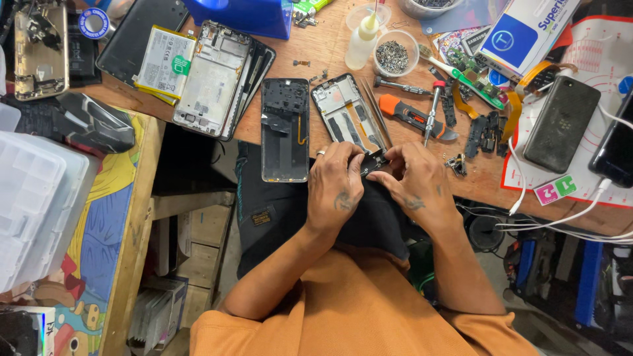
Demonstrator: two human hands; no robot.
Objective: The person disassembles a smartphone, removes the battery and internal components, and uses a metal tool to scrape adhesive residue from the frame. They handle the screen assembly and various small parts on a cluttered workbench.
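Note:
My left hand and my right hand meet at the near edge of the wooden bench, fingers pinched together on the lower end of an opened phone frame that lies face up. A ring shows on a left finger. The small part between my fingertips is mostly hidden. A black phone back cover lies just left of my left hand. Thin tweezers rest along the frame's right side. An orange-handled tool and a red-tipped screwdriver lie beyond my right hand.
Another stripped phone chassis and a white battery lie at the back left. A glue bottle and a cup of screws stand behind. A dark phone, cables and a white box sit right. Clear plastic bins stand left.

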